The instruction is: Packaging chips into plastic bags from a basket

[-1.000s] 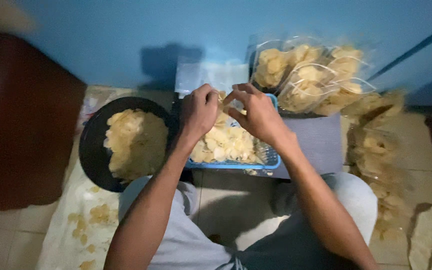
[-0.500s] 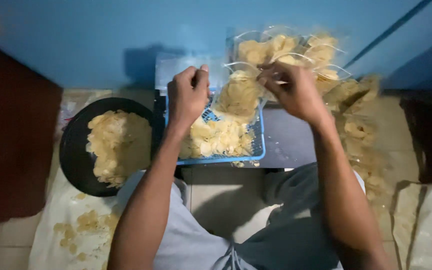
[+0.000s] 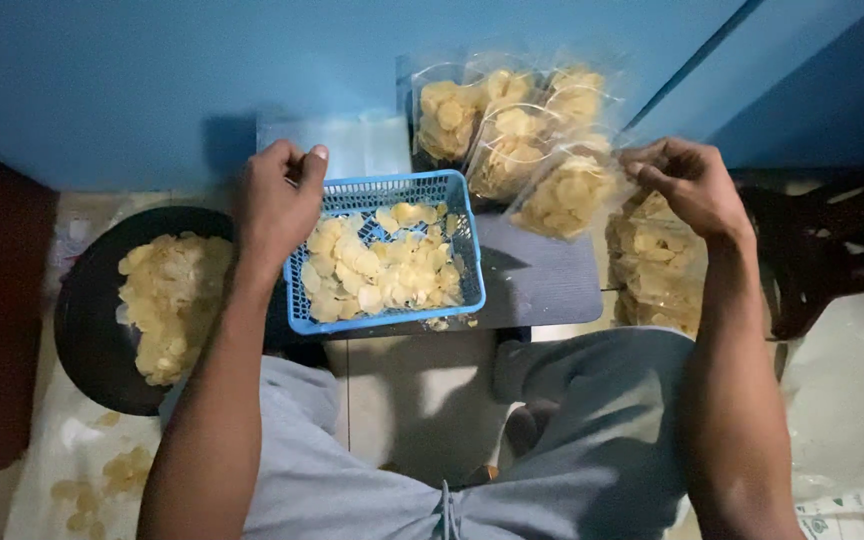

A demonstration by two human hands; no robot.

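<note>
My right hand [image 3: 687, 180] pinches the top edge of a clear bag filled with pale chips [image 3: 567, 195] and holds it out to the right of the blue plastic basket [image 3: 384, 324]. The basket sits on a low grey surface [image 3: 547, 280] and holds a loose layer of chips [image 3: 382, 265]. At the basket's far left corner my left hand [image 3: 277, 200] hovers with its fingers curled and its thumb against the forefinger; nothing shows in it.
A black pan [image 3: 77, 330] heaped with chips sits left of my knee. Several filled bags [image 3: 492, 110] lean on the blue wall, with flat empty bags [image 3: 352, 145] beside them. More filled bags [image 3: 657, 265] lie at the right, near a dark stool [image 3: 822, 250].
The filled bag has left the basket and travelled right in my right hand. My left hand let go of it and stayed by the basket's corner. The view shifted right.
</note>
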